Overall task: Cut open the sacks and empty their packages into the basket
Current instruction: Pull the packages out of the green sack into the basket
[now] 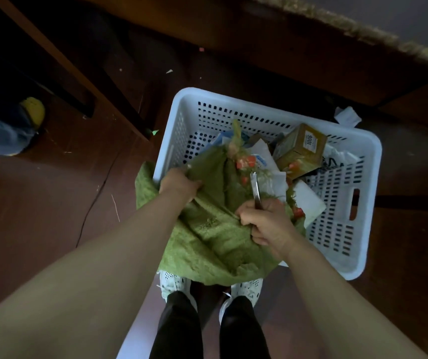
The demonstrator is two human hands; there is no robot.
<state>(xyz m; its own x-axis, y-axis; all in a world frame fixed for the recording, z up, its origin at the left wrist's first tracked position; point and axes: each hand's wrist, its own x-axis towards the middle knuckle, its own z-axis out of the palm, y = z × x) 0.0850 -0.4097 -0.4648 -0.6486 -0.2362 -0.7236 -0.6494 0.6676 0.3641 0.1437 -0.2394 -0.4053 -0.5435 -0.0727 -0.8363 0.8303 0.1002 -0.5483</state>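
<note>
The white perforated basket (373, 156) stands on dark floor (39, 203), open room left and right. The green woven sack (207, 237) drapes over its near-left corner, under both hands. The left hand (179, 183) clutches fabric at the left rim; the right hand (264, 221) fists round a metal blade (255, 187) pointing far toward a cardboard box (301, 149) among white packages (308, 200).

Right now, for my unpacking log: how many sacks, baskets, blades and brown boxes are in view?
green sack: 1
white basket: 1
blade: 1
brown box: 1
Total: 4
</note>
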